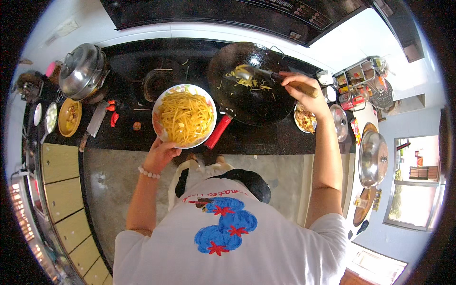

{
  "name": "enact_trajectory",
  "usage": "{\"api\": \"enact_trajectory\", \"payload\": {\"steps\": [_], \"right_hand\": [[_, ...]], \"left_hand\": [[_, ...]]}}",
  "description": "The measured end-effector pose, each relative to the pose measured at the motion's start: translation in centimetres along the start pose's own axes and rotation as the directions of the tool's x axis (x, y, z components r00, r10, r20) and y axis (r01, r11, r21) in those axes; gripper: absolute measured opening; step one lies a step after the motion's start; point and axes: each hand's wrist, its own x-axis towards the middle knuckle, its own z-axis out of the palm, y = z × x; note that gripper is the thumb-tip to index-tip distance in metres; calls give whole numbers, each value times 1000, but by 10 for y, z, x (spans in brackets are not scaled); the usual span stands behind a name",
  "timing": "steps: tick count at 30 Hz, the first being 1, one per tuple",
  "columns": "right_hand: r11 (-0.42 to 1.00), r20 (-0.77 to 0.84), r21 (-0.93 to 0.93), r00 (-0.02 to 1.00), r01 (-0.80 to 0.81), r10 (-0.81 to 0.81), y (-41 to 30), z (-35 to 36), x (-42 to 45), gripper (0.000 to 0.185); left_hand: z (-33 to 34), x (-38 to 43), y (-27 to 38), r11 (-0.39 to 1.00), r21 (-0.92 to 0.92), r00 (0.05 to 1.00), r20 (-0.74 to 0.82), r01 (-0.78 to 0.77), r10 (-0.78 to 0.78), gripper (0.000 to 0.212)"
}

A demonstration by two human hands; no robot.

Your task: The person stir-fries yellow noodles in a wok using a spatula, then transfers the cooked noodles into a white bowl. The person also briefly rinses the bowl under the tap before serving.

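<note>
My left hand (163, 154) grips the near rim of a white floral plate (211, 132) heaped with yellow shredded potato-like strips (186, 115), held just left of the wok. My right hand (305, 93) is closed around the wooden handle of a metal spatula or ladle (262, 72), whose head lies among a small amount of the same strips (251, 82) in a large black wok (254, 107). The wok has a red handle (218, 132) that points toward me, close to the plate's right edge.
A cleaver (97, 119) lies on the black counter (142, 140) beside red peppers (114, 119). Further left are a yellow bowl (65, 124) and a lidded steel pot (80, 73). Right of the wok stand a plate of fried food (305, 119), a glass lid (338, 123) and a condiment rack (356, 79).
</note>
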Motion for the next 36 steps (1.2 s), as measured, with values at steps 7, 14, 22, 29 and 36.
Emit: {"api": "enact_trajectory", "payload": {"steps": [7, 14, 22, 29, 36], "right_hand": [[993, 147, -28, 983, 118, -113, 24, 5, 4, 18], [953, 21, -301, 999, 38, -33, -10, 8, -48, 18], [766, -200, -642, 971, -28, -132, 26, 64, -19, 22], [812, -116, -583, 992, -31, -46, -18, 56, -37, 22], [986, -349, -48, 928, -158, 131, -74, 41, 12, 16]], "left_hand": [[-19, 4, 5, 999, 27, 993, 117, 28, -31, 49], [-25, 21, 8, 999, 49, 988, 151, 1, -8, 37], [-49, 50, 7, 965, 253, 953, 303, -72, -9, 42], [-38, 40, 12, 986, 160, 981, 186, 33, -63, 40], [-34, 31, 18, 997, 0, 991, 114, 74, -74, 41]]}}
